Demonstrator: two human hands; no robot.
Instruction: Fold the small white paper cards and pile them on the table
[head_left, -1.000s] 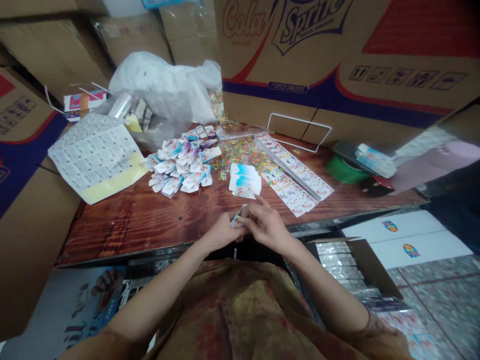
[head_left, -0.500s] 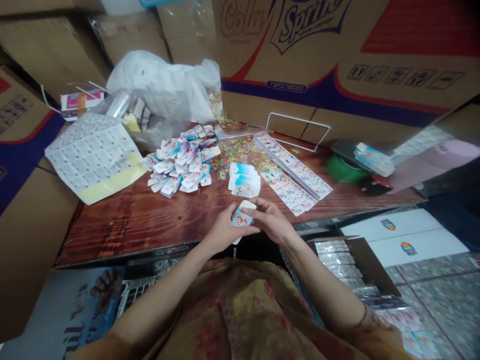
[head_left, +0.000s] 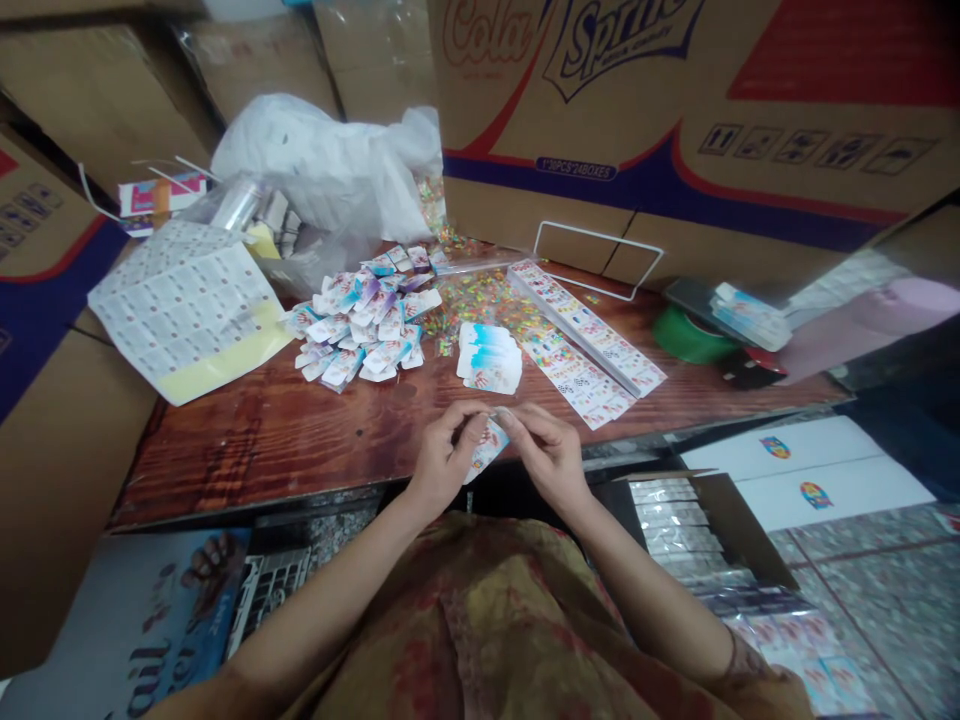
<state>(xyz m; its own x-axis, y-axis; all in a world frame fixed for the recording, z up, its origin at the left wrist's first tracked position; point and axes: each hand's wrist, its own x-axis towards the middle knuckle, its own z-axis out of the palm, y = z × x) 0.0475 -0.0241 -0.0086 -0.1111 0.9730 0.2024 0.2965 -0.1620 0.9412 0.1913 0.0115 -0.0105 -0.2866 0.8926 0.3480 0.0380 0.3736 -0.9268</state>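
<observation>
The printed card [head_left: 487, 450] is being in the middle, at the near edge of the wooden table [head_left: 262, 450], with its lower end pointing toward 7 o'clock. I am pinching its upper part with both hands. My left hand [head_left: 442, 455] is keeping a narrow grip, thumb and fingers closing on the left side of the card. My right hand [head_left: 551, 455] is pinching the upper right corner, also narrow, and the two thumbs are coming very near each other.

At 12 o'clock, the fanned card stack [head_left: 490, 360] is lying just beyond my fingertips, so forward room is looking small. Wood surface is showing toward 9 o'clock, between the near edge and the heap of small cards [head_left: 367, 320], which is sitting at 10 to 11 o'clock. Farther that way, the patterned sheet [head_left: 187, 310] is hanging past the table's left edge. Behind the stack, colourful bits [head_left: 480, 300] are spreading. At 1 to 2 o'clock, sticker strips [head_left: 585, 350] are lying slanted, and farther, the green roll [head_left: 686, 337] is standing before the big carton [head_left: 675, 130].
</observation>
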